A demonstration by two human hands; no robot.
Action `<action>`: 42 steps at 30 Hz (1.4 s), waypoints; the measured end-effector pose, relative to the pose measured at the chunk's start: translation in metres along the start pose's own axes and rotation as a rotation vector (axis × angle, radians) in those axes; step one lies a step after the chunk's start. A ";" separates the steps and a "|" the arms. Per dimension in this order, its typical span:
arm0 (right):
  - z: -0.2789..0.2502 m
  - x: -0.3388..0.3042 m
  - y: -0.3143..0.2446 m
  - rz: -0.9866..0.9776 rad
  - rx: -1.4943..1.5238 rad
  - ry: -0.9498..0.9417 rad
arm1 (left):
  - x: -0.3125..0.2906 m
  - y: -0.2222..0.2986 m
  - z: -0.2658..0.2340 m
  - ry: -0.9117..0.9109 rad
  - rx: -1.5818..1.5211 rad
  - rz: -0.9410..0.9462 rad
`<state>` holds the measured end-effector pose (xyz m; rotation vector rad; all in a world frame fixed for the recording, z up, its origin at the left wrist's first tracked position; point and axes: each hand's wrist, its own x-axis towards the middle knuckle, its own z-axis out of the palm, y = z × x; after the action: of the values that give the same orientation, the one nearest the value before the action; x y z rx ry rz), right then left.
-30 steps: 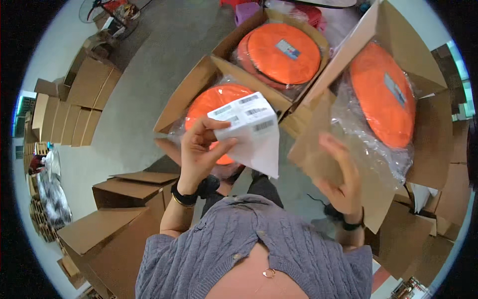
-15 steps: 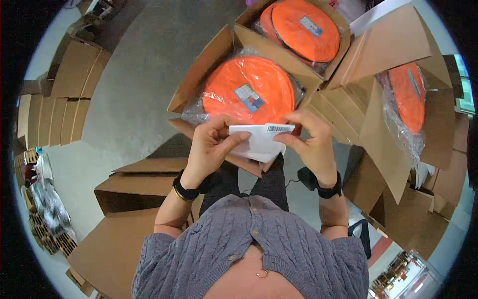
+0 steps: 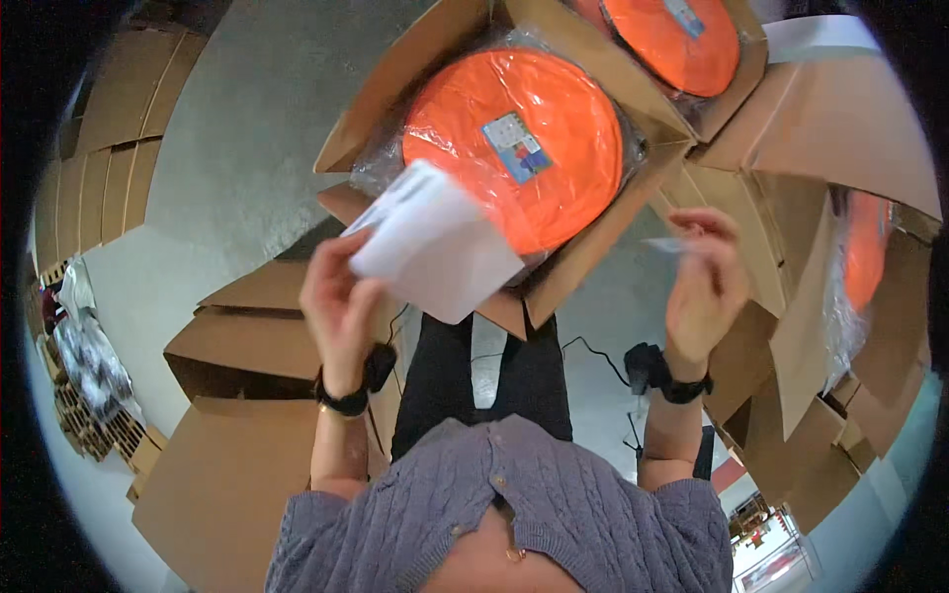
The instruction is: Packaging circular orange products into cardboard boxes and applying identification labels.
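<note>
My left hand (image 3: 339, 301) grips a white sheet of labels (image 3: 445, 257) by its left edge, tilted and blurred by motion. That sheet hangs over the near part of an orange round bundle (image 3: 573, 138), which lies in clear plastic inside an open cardboard box (image 3: 608, 247). A small printed label (image 3: 516, 146) sits on the middle of the bundle. Off to the right, my right hand (image 3: 704, 282) pinches a small whitish sticker (image 3: 664, 244), apart from the sheet and held in the air near the box's right side.
A second open box with orange bundles (image 3: 682, 49) adjoins at the far right. Another plastic-wrapped orange bundle (image 3: 866, 252) stands in a carton at right. Large cardboard boxes (image 3: 227, 455) lie at my left, and stacked cartons (image 3: 99, 193) stand farther left. A dark cable (image 3: 598, 354) runs across the floor.
My hands have moved apart. The left one carried the white sheet leftward, and the right one moved right with a small sticker. The boxes now appear larger and higher in view.
</note>
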<state>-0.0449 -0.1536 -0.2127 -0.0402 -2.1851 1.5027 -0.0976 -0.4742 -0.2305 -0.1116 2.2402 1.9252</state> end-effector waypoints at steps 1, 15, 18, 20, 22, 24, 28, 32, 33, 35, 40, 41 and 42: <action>-0.005 -0.005 0.031 0.208 0.068 0.094 | -0.002 -0.005 -0.009 0.094 -0.065 -0.050; 0.112 -0.108 0.449 1.119 0.105 -0.099 | -0.070 -0.148 -0.012 0.154 0.114 -0.382; 0.121 -0.094 0.484 1.007 -0.002 -0.255 | -0.062 -0.173 0.000 0.139 0.146 -0.376; 0.125 -0.090 0.490 1.099 -0.052 -0.293 | -0.059 -0.184 0.006 0.143 0.144 -0.410; 0.129 -0.089 0.490 1.184 -0.075 -0.329 | -0.055 -0.191 0.011 0.142 0.167 -0.427; 0.126 -0.092 0.496 1.165 -0.098 -0.341 | -0.051 -0.195 0.016 0.112 0.206 -0.416; 0.126 -0.095 0.507 1.069 -0.177 -0.365 | -0.049 -0.196 0.022 0.077 0.166 -0.444; 0.139 -0.093 0.503 0.817 -0.698 -0.441 | -0.047 -0.197 0.026 0.071 0.224 -0.471; 0.133 -0.098 0.499 0.825 -0.705 -0.438 | -0.046 -0.196 0.028 0.099 0.225 -0.501; 0.117 -0.113 0.474 0.768 -0.992 -0.558 | -0.041 -0.193 0.034 0.101 0.210 -0.490; 0.089 -0.202 0.368 1.679 -0.008 -0.202 | -0.040 -0.180 0.016 0.129 0.206 -0.457; 0.091 -0.222 0.366 1.730 0.246 0.012 | -0.037 -0.176 0.017 0.124 0.198 -0.448; 0.098 -0.231 0.367 1.720 0.245 0.017 | -0.034 -0.173 0.018 0.143 0.187 -0.450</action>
<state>0.0301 -0.1604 -0.6509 -2.2324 -1.6746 2.3529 -0.0324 -0.4852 -0.3951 -0.6808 2.2237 1.5073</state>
